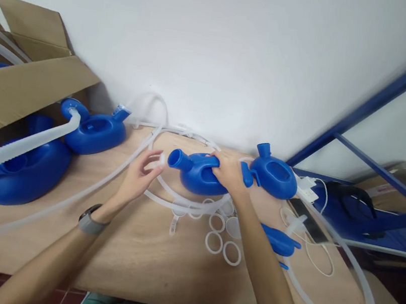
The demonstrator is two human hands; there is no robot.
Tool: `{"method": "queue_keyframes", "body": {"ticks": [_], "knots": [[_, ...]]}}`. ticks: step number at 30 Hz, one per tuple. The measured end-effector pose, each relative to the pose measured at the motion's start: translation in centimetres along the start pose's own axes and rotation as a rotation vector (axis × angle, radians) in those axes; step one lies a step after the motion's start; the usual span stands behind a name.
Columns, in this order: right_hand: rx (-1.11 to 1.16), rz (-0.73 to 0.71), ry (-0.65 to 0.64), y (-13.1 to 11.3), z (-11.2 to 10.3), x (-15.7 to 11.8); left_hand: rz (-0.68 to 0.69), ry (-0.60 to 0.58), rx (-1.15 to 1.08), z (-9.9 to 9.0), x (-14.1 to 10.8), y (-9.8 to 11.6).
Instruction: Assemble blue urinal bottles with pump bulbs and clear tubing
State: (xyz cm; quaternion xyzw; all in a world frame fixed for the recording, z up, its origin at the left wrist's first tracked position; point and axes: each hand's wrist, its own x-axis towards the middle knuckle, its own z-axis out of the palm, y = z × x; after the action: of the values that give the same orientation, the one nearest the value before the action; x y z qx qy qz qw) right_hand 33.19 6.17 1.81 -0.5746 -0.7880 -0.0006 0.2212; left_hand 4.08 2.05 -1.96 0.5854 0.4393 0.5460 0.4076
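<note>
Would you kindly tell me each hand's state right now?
Left hand: holding a small whitish piece at its fingertips.
Right hand: holding the blue bottle by its handle.

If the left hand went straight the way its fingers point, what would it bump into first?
Probably the open neck of the blue bottle that the right hand holds. The left hand's fingers point that way, but depth is hard to tell.

At least four bottles (201, 186) (279, 186) (97, 142) (25, 189), two hands (140, 174) (228, 172), one watch (92, 223)
</note>
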Motion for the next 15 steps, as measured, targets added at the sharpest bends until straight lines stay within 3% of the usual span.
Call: {"method": "queue_keyframes", "body": {"ticks": [3, 7, 11, 15], "knots": [[0.027, -0.018, -0.048, 0.0, 2.2, 1.4, 0.167, -0.071, 0.173, -0.8, 2.5, 0.3], [0.032, 0.008, -0.091, 0.7, 4.4, 1.8, 0.256, -0.291, 0.316, -1.7, 4.8, 0.3], [0.026, 0.004, -0.156, 1.1, 5.4, 1.4, 0.354, -0.497, 0.403, -2.0, 6.2, 0.2], [0.02, 0.003, -0.176, 1.4, 5.6, 1.1, 0.397, -0.575, 0.507, -1.9, 6.7, 0.0]]}}
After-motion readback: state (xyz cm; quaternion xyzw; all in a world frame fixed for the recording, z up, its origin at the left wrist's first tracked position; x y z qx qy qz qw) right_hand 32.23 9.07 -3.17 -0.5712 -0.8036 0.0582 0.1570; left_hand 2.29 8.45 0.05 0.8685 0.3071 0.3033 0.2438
